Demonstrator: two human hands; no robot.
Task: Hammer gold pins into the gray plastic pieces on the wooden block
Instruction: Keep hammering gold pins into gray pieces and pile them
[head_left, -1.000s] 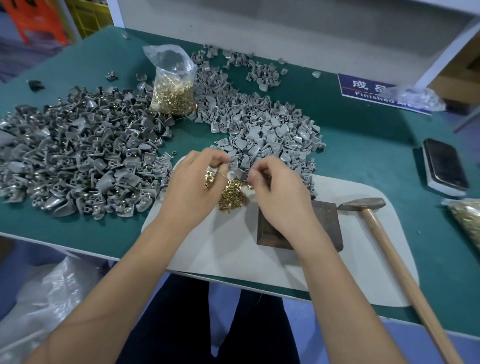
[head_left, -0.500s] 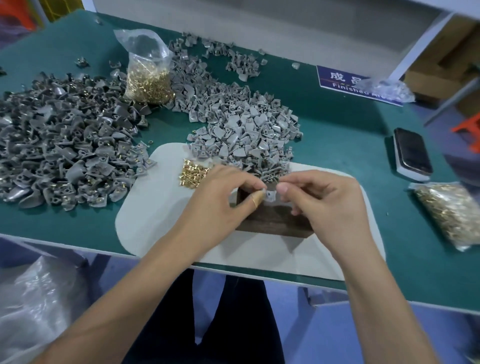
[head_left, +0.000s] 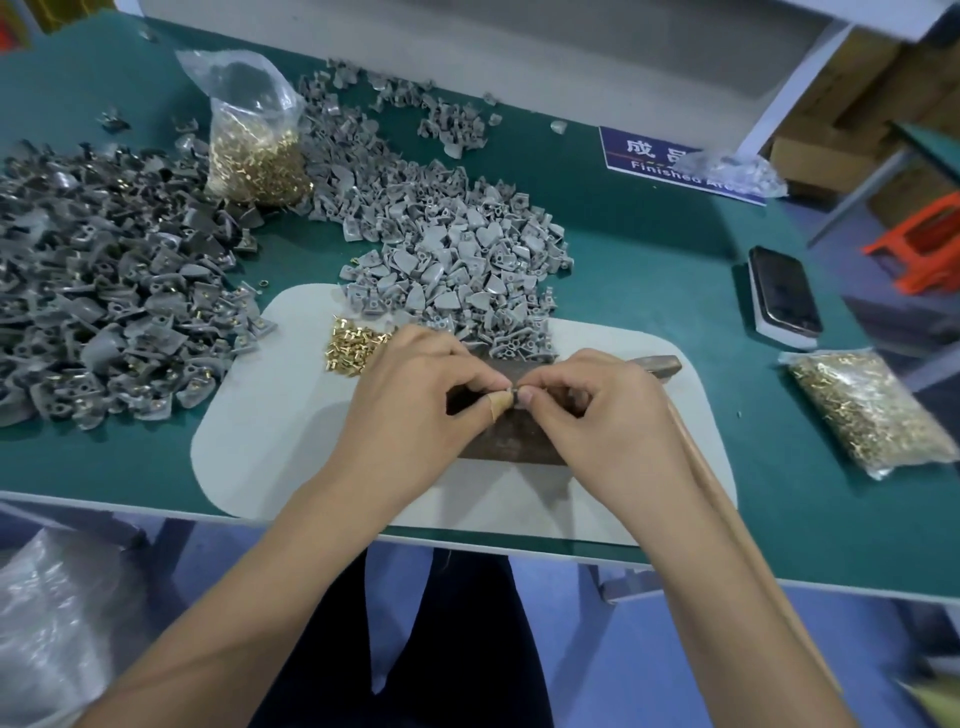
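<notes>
My left hand (head_left: 415, 395) and my right hand (head_left: 608, 410) meet fingertip to fingertip over the dark wooden block (head_left: 511, 441) on the white mat (head_left: 270, 436). Between them they pinch one small gray plastic piece (head_left: 515, 391); whether a pin is in it is too small to tell. A small heap of loose gold pins (head_left: 353, 344) lies on the mat just left of my left hand. The hammer's head (head_left: 662, 364) pokes out behind my right hand, and its wooden handle (head_left: 696, 467) runs under my right forearm.
A light gray pile of plastic pieces (head_left: 457, 260) lies behind the block, a darker pile (head_left: 104, 291) at the left. An open bag of gold pins (head_left: 257, 150) stands at the back, another bag (head_left: 867, 415) lies at the right. A phone (head_left: 784, 296) lies on the green table.
Both hands left the pin heap and came together over the block, now pinching a gray piece between the fingertips. The camera view shifted.
</notes>
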